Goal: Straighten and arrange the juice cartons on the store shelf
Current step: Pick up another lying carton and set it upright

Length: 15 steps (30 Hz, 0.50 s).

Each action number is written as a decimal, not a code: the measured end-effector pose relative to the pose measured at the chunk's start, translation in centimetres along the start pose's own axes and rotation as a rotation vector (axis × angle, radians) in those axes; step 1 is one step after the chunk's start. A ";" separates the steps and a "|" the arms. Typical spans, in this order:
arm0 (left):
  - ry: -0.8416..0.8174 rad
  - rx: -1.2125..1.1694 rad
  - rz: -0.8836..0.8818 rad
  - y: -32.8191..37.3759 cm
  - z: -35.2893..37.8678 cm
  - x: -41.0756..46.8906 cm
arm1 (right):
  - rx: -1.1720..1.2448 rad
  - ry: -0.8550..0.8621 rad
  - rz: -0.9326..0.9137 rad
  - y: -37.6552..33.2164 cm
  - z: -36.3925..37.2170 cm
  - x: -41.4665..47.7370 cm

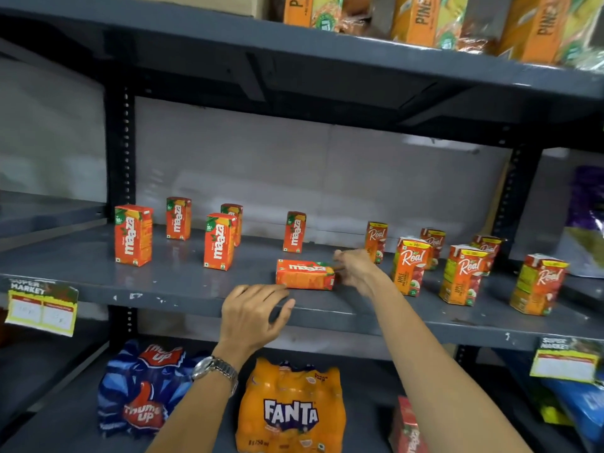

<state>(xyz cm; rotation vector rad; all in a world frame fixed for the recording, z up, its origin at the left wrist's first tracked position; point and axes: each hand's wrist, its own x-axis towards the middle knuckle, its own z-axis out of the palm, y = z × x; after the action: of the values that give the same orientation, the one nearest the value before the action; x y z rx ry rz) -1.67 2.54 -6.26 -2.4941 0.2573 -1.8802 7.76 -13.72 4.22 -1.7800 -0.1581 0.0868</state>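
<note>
Grey shelf, right hand fingertips pinching toppled Maaza carton; left hand spread, touching its corner

Hands seemingly touch toppled carton.

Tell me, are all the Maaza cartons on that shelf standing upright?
No: one Maaza carton lies flat on its side near the shelf's front edge, between the person's hands, while the others stand.

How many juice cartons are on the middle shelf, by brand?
Maaza cartons: 6 (5 upright, 1 lying on its side)
Real cartons: 6, all upright
Total: 12
</note>
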 end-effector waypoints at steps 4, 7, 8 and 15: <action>-0.038 0.011 0.008 -0.2 -0.2 0.1 | -0.276 -0.047 0.006 -0.5 1.2 -1.0; -0.045 0.011 0.010 -0.3 -0.3 -0.2 | -0.415 -0.023 -0.012 -0.5 1.7 -0.8; -0.039 0.010 0.008 -0.5 -0.5 -0.3 | -0.392 -0.027 -0.011 -0.4 1.8 -0.5; -0.033 0.027 0.022 -2.1 -1.2 -1.2 | -0.532 0.321 -0.091 0.8 2.1 1.2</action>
<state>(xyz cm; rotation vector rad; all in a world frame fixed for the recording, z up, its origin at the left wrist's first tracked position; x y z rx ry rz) -2.91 4.89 -6.85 -2.4918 0.2560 -1.8206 8.68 -11.63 2.97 -2.2834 -0.0290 -0.3342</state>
